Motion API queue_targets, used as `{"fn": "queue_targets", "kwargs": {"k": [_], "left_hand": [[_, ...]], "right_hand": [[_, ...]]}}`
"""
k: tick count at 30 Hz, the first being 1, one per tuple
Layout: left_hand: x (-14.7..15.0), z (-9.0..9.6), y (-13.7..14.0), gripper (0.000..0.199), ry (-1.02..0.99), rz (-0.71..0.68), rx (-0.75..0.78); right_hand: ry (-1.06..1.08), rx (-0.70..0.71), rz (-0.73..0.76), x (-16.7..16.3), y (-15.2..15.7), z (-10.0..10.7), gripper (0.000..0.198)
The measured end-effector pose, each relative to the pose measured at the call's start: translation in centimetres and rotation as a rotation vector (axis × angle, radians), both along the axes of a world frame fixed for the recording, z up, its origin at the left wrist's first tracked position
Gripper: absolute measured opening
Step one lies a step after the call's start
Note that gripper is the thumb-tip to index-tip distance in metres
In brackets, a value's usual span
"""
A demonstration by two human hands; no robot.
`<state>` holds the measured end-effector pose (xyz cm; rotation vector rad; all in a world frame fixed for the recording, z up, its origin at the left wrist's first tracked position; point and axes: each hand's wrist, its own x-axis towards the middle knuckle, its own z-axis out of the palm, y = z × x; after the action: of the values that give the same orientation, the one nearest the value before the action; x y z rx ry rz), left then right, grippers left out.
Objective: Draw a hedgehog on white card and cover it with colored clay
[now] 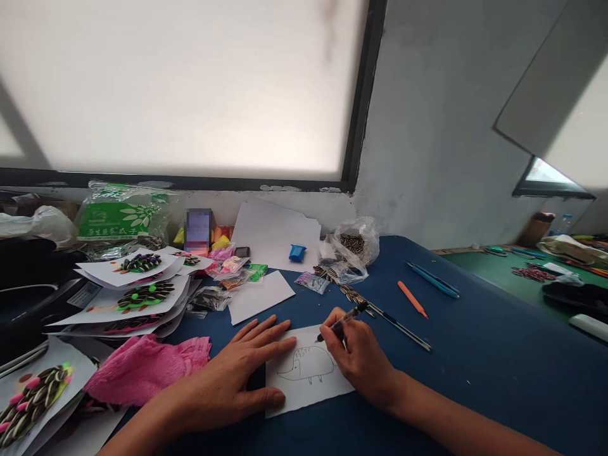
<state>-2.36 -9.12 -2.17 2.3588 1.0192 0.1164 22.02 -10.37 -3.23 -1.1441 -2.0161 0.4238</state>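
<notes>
A small sheet of white paper lies on the blue table in front of me, with a line drawing of a hedgehog on it. My left hand rests flat with fingers spread across the paper's left side. Above the drawing, my right hand grips a black pen, its tip down near the hedgehog's back. Short spine marks show behind the head. Just beyond the right hand, a pair of tweezers and several striped sunflower seeds lie on the table.
Stacked cards with seed pictures and a pink cloth lie to the left. An orange marker and blue tweezers lie to the right. Behind are a seed bag, blue clay, white paper and a phone.
</notes>
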Motion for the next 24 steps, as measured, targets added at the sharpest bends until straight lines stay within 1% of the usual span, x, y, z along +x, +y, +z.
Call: {"fn": "queue_targets", "kwargs": {"k": [6, 9, 14, 19, 24], "left_hand": [[0.0, 0.2, -0.1, 0.067, 0.007, 0.0, -0.002], [0.1, 0.2, -0.1, 0.067, 0.022, 0.002, -0.005], [0.0, 0.1, -0.1, 0.067, -0.004, -0.01, 0.008], [0.0, 0.0, 0.0, 0.067, -0.002, -0.002, 0.004], [-0.1, -0.2, 0.0, 0.067, -0.037, -0.009, 0.015]], "right_hand": [[-0.01, 0.004, 0.05, 0.0, 0.1, -0.9, 0.022], [-0.007, 0.009, 0.048, 0.0, 0.1, -1.2, 0.023], [-0.023, 0.009, 0.045, 0.0, 0.2, -1.3, 0.021], [-0.047, 0.051, 0.035, 0.0, 0.2, -1.2, 0.02], [-0.041, 0.023, 0.056, 0.0, 0.1, -1.1, 0.021]]}}
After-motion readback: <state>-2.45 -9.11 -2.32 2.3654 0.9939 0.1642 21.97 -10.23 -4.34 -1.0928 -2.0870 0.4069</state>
